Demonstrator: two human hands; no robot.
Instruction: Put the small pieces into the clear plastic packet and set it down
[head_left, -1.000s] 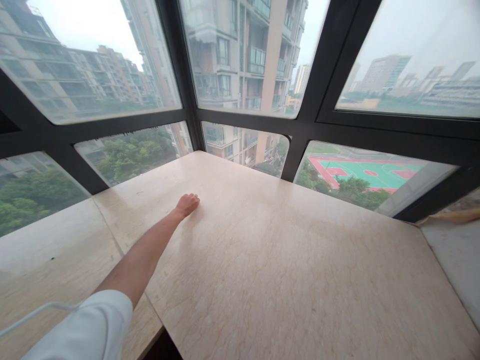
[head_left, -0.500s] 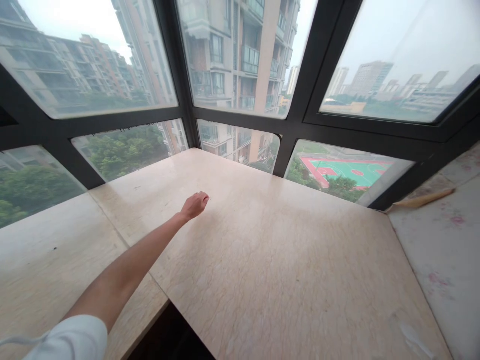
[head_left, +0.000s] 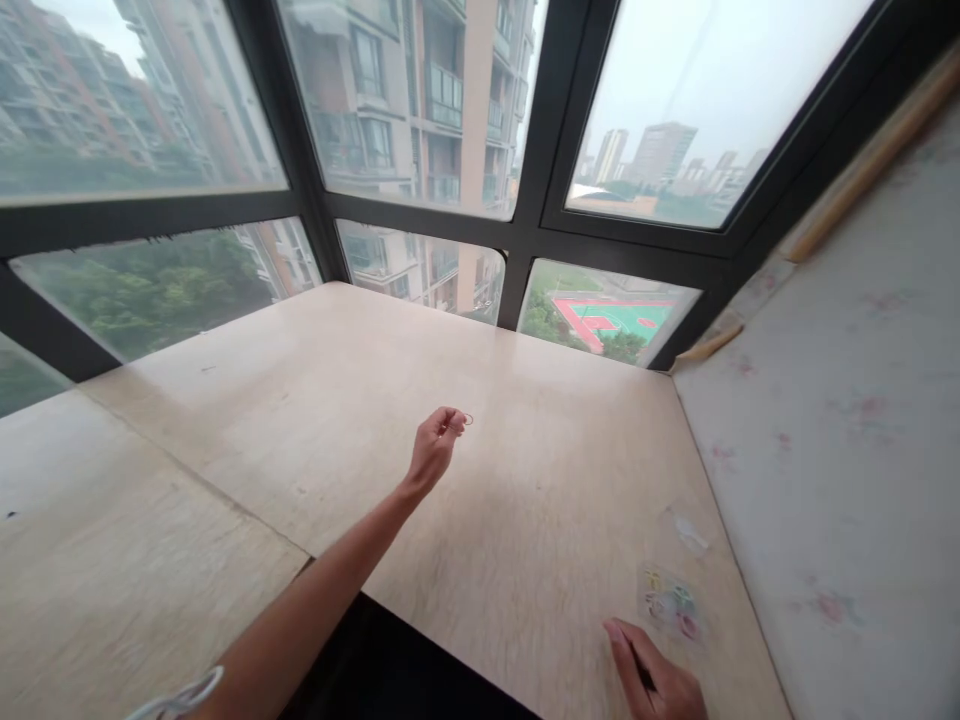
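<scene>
My left hand [head_left: 436, 440] is raised over the middle of the pale marble sill [head_left: 510, 540], its fingers pinched on a small thin ring [head_left: 469, 419] that sticks out past the fingertips. At the lower right, my right hand [head_left: 651, 672] is at the sill with thumb and fingers curled; whether anything is in them is hidden. Just beyond it lies a clear bag [head_left: 670, 604] of small coloured rings. Farther back rests a crumpled piece of clear plastic [head_left: 690, 533].
Dark window frames [head_left: 517, 240] border the sill at the back. A flowered wall [head_left: 840, 450] rises on the right. A dark gap [head_left: 390, 670] cuts in at the front, and a small dark speck [head_left: 11, 514] lies far left.
The view has turned right. My left hand has moved right and nearer with the ring. My right hand and the bag of coloured rings have come into view.
</scene>
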